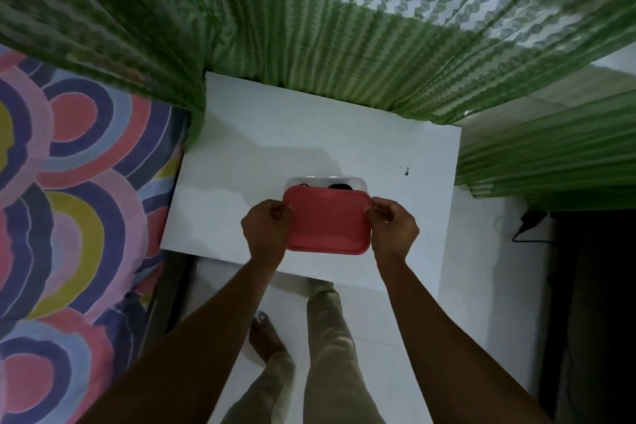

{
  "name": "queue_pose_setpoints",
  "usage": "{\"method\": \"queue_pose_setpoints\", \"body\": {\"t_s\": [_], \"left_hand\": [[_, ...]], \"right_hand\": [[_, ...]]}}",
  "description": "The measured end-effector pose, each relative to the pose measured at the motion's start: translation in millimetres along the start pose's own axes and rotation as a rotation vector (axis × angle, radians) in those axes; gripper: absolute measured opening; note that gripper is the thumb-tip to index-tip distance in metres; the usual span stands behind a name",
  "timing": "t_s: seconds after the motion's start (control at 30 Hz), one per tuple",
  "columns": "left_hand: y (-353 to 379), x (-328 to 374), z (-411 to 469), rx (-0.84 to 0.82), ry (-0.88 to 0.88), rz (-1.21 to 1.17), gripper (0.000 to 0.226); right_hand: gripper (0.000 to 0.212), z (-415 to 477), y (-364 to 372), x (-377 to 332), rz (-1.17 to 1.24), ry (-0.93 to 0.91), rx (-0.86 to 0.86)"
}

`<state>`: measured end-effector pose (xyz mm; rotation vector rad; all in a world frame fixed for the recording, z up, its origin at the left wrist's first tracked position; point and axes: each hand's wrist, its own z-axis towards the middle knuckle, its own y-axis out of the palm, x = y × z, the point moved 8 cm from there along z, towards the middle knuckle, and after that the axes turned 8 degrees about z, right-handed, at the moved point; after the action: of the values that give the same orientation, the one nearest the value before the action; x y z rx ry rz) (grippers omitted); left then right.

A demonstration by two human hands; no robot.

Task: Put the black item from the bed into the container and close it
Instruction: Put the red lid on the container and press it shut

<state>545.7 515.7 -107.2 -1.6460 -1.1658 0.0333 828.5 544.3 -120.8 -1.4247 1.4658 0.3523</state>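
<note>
Hands grip a red lid (328, 224) by its short ends, the left hand (266, 228) pinching the left edge and the right hand (392, 227) pinching the right edge, holding it over a clear container (323, 180) on a white worktop (275, 148). Only the container's far rim shows past the lid, and a sliver of the black item (340, 186) is visible inside it there. A bed (69, 200) with a bright swirl-patterned cover lies to the left, and green curtains (309, 45) hang behind the worktop.
</note>
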Motion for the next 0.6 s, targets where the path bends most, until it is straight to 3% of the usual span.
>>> {"method": "queue_pose_setpoints", "body": {"t_s": [0.23,0.6], "left_hand": [[-4.7,9.9,13.4,0.099,-0.018,-0.003,0.022],[-3.5,14.0,38.9,0.03,-0.063,0.058,0.02]], "right_hand": [[0.018,20.6,14.8,-16.6,-0.085,-0.054,-0.004],[0.02,40.3,36.4,-33.3,-0.191,-0.106,-0.017]]}}
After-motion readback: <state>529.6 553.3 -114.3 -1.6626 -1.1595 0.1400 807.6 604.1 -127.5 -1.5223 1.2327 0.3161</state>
